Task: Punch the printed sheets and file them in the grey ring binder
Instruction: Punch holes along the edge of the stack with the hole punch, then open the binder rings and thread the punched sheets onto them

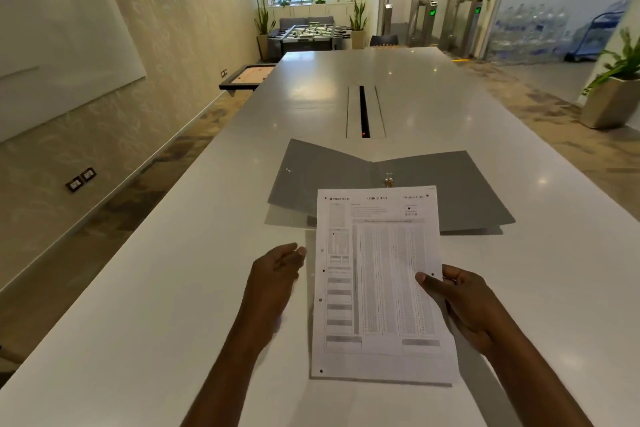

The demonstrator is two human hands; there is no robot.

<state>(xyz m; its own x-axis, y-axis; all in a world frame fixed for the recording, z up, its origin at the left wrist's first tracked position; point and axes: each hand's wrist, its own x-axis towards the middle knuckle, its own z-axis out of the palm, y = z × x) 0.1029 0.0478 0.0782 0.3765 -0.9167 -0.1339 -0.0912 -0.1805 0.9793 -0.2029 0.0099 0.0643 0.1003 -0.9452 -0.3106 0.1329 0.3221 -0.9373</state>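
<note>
A printed sheet (379, 284) with small holes along its left margin is held above the white table (173, 288). My right hand (457, 305) grips its right edge, thumb on top. My left hand (277, 274) hovers just left of the sheet, fingers loosely curled, holding nothing; I cannot tell whether it touches the paper. Beyond the sheet the grey ring binder (460, 187) lies open flat, its metal ring mechanism (388, 180) showing at the spine just past the sheet's top edge. No punch is in view.
A cable slot (363, 113) runs down the table's middle behind the binder. A whiteboard hangs on the left wall. A potted plant (613, 94) stands on the floor at the right, a football table (308, 33) at the far end.
</note>
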